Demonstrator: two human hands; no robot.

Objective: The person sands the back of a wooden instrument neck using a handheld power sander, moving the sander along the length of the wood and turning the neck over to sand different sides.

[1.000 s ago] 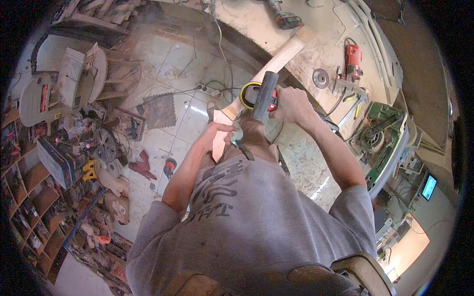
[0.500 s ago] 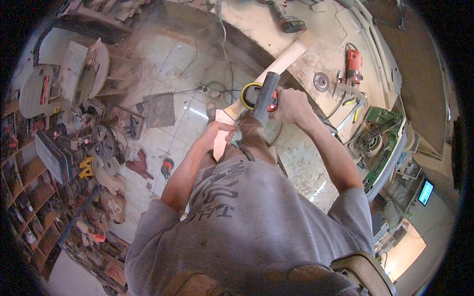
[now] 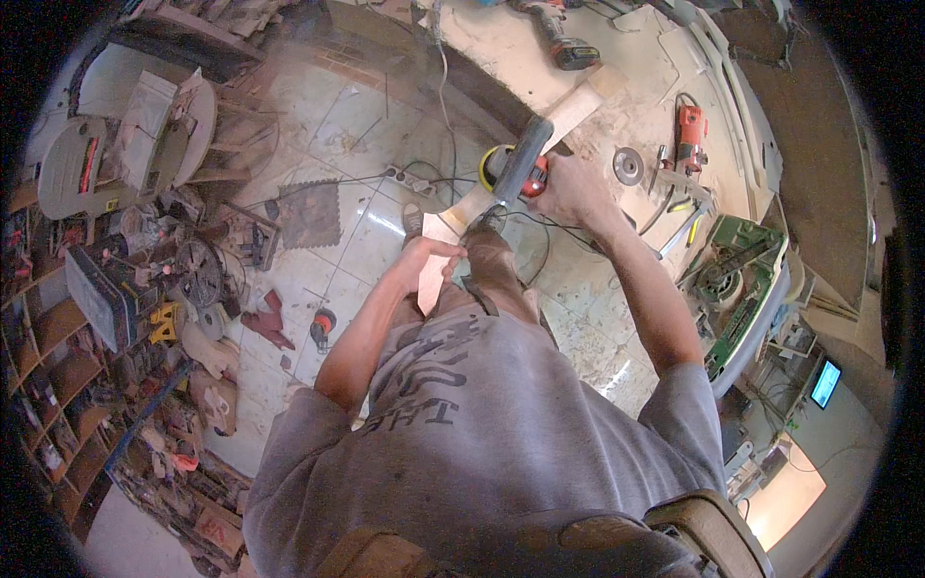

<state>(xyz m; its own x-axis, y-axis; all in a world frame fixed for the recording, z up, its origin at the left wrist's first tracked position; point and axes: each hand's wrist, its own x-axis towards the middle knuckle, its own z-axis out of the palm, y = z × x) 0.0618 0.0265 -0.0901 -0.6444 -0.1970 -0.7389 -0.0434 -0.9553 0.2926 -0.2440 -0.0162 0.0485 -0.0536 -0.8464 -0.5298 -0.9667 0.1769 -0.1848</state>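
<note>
Wooden piece [image 3: 466, 210]: pale pinkish tan, yellower band partway. Power tool [image 3: 525, 162]: dark grey body, yellow-rimmed disc [image 3: 485, 169], red section [image 3: 536, 178]. Shirt [image 3: 540, 424]: grey, dark lettering. Worktop [image 3: 636, 63]: cream. Machine housing [image 3: 750, 233]: green. Floor [image 3: 361, 255]: whitish tile grid.

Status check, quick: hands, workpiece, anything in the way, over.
Left hand on wooden piece, near end. Right hand gripping power tool, mid-piece. Far end at workbench; cordless drill close by.
</note>
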